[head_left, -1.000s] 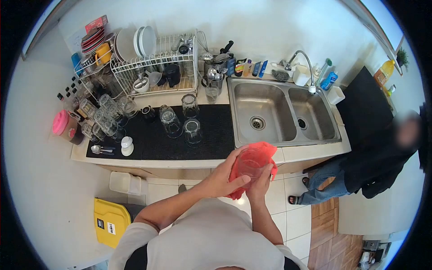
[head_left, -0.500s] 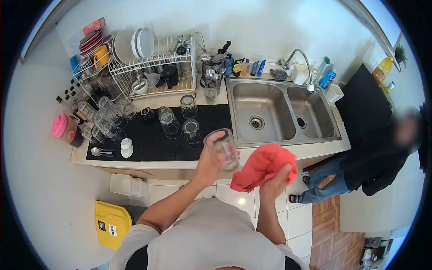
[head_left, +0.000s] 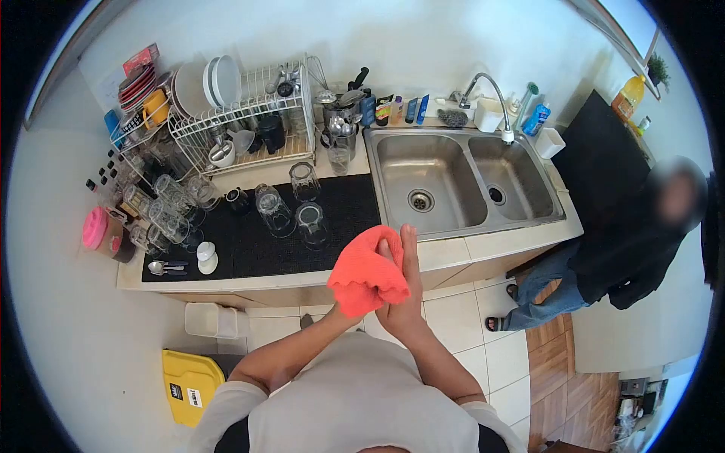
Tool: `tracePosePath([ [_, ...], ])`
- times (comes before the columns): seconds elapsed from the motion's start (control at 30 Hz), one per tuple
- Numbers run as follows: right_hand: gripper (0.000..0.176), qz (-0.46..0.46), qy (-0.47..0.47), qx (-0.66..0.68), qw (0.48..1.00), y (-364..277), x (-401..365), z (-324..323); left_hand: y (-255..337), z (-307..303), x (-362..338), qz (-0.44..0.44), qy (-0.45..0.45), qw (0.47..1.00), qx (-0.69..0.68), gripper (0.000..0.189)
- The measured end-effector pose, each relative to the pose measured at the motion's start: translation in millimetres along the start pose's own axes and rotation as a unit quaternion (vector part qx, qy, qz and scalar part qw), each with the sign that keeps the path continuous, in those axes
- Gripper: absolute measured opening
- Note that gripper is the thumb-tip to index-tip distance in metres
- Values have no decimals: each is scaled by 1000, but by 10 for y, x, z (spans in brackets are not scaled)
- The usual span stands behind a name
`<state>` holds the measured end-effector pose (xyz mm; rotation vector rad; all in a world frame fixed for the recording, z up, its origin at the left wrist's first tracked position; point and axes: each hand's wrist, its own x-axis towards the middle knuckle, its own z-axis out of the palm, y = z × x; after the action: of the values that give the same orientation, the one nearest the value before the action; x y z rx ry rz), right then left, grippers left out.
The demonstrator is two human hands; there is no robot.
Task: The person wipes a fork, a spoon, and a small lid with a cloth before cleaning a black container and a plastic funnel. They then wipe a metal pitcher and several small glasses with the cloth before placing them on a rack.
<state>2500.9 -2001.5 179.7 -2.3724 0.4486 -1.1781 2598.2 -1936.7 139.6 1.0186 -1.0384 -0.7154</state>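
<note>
A red cloth (head_left: 368, 275) is bunched up in front of my chest, near the counter's front edge. My right hand (head_left: 401, 296) presses on its right side, thumb over the cloth and the other fingers stretched upward along it. Of my left hand (head_left: 347, 315) only the wrist area shows; the cloth hides its fingers. The clear glass held earlier is out of sight. Beyond the cloth, upturned glasses (head_left: 312, 225) stand on a black mat (head_left: 242, 253).
A double sink (head_left: 430, 185) with a faucet lies behind to the right. The dish rack (head_left: 249, 113) holds plates and cups. More glasses (head_left: 168, 219) and spoons are at the left. A person (head_left: 623, 249) stands at the right. A yellow-lidded bin (head_left: 189, 381) is lower left.
My right hand and the red cloth have moved left to my left hand. The cloth now covers my left hand's fingers, and the glass no longer shows. The view has shifted slightly.
</note>
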Motion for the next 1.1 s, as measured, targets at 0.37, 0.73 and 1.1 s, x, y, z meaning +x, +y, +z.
tracePosePath([
  [0.37, 29, 398, 114, 382, 826, 346, -196, -105, 221, -45, 90, -155, 41, 965, -206, 66],
  [0.73, 31, 266, 20, 117, 957, 923, -568, 80, 358, 29, 54, -191, -35, 950, -244, 82],
  [1.1, 34, 349, 29, 282, 893, 1435, -746, 220, 434, 69, 100, -157, -44, 965, -204, 85],
])
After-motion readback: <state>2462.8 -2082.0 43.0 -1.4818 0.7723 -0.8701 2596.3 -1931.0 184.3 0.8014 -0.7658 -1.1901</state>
